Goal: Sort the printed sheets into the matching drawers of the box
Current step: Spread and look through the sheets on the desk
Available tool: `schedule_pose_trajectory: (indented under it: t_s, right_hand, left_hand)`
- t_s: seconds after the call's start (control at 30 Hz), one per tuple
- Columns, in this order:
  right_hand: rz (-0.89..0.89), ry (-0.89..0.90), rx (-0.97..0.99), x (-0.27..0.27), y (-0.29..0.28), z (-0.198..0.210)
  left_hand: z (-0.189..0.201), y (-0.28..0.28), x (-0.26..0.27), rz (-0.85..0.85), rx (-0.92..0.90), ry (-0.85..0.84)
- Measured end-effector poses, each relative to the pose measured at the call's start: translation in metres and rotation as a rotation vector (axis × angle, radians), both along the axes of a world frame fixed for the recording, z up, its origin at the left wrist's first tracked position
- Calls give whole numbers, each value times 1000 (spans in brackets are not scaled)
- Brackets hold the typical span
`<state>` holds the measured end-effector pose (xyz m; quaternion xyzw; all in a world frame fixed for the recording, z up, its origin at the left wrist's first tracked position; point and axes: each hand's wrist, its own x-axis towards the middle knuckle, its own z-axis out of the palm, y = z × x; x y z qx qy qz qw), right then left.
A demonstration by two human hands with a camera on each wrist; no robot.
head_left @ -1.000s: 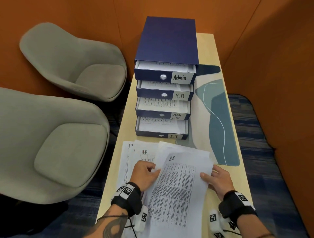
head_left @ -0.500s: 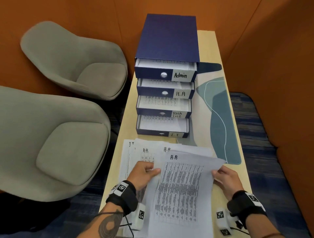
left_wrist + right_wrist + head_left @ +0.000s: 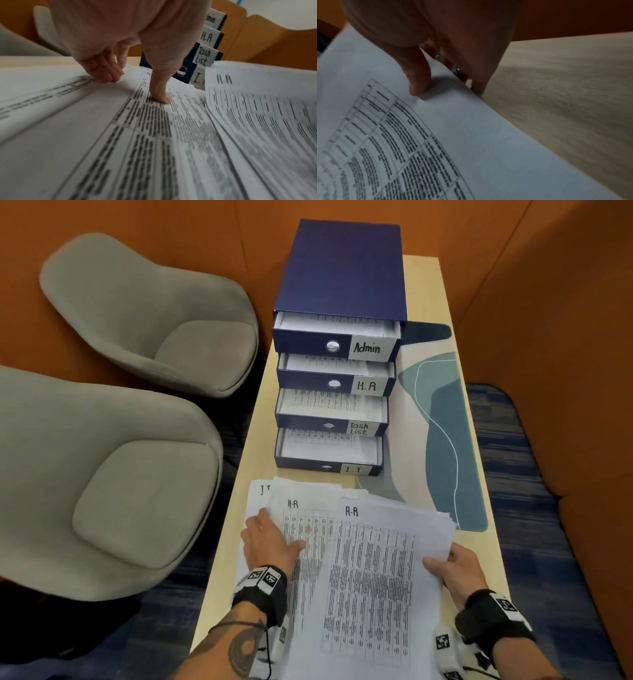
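- Two grey chairs at the left of the head view: a near one (image 3: 102,481) at lower left, a far one (image 3: 147,313) at upper left, both against orange walls (image 3: 548,302).
- Long pale wooden table (image 3: 442,302) running up the middle of the frame, with a blue-green mat (image 3: 445,440) lying along its right half.
- Dark blue box (image 3: 342,272) at the top centre of the table, its four drawers pulled out in steps toward the bottom of the frame.
- Admin drawer (image 3: 308,340) topmost, H.R drawer (image 3: 308,380) below it, Task List drawer (image 3: 305,422) next, I.T drawer (image 3: 301,463) lowest; printed paper lying inside each.
- Loose spread of printed sheets (image 3: 308,491) at bottom centre, just below the I.T drawer, fanned and overlapping on the table.
- Sheet headed H.R (image 3: 373,577) on top at the right of the spread, its right edge lifted off the table; a second H.R sheet (image 3: 308,529) partly under it to the left; a corner marked I.T (image 3: 260,491) showing at the spread's upper left.
- Left hand (image 3: 270,539) at lower centre-left, resting on the spread with fingers fairly straight; in the left wrist view, thumb tip (image 3: 161,97) pressed down on a printed table, fingertips (image 3: 108,75) touching the paper farther left.
- Right hand (image 3: 455,570) at lower right, pinching the right edge of the top H.R sheet: thumb (image 3: 418,75) on top of the paper, other fingers curled beneath the edge.
- Black wristbands with square markers on both wrists, left (image 3: 263,587) and right (image 3: 493,614).
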<state>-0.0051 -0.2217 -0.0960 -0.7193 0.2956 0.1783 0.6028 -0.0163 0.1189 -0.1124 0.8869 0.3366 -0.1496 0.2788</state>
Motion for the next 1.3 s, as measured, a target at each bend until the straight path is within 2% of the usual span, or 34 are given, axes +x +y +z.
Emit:
schedule_pose_trajectory:
  t_s: [0.13, 0.23, 0.3, 0.47, 0.53, 0.63, 0.8, 0.87, 0.9, 0.93, 0.97, 1.03, 1.07, 1.17, 1.3]
  right_hand:
    - [-10, 2, -12, -2, -1, -4]
    - [4, 5, 23, -1, 1, -4]
    - [14, 7, 50, 0, 5, 1]
    - [-4, -2, 139, 5, 18, 9]
    - [-11, -1, 154, 9, 23, 10]
    - [-45, -5, 188, 14, 28, 11]
    - [-99, -30, 288, 19, 30, 18]
    - [-102, -38, 306, 21, 27, 17]
    - [-97, -36, 304, 21, 25, 15]
    - [-96, -26, 288, 21, 23, 14]
    - [-98, -11, 265, 21, 20, 14]
    - [-115, 4, 219, 19, 13, 15]
    - [-127, 9, 200, 18, 10, 15]
    - [-180, 5, 156, 14, -1, 9]
    - [-89, 29, 42, 9, -3, 12]
  left_hand:
    - [4, 3, 11, 119, -113, 34]
    - [10, 7, 7, 75, -20, 33]
    - [10, 7, 0, 36, 61, -40]
    - [28, -3, -20, 69, 4, -263]
    - [34, -7, -25, 43, -130, -303]
    - [32, -14, -26, -61, -549, -277]
    - [44, -18, -20, -259, -1035, -192]
    - [40, -18, -17, -247, -1147, -113]
    - [39, -18, -14, -183, -1152, -96]
    - [35, -17, -10, -95, -1066, -111]
    - [32, -15, -6, -5, -881, -141]
    - [22, -10, 3, 112, -387, -199]
    - [20, -7, 5, 118, -240, -172]
    - [13, -7, 11, 26, -119, 42]
    - [3, -1, 15, 55, -140, 76]
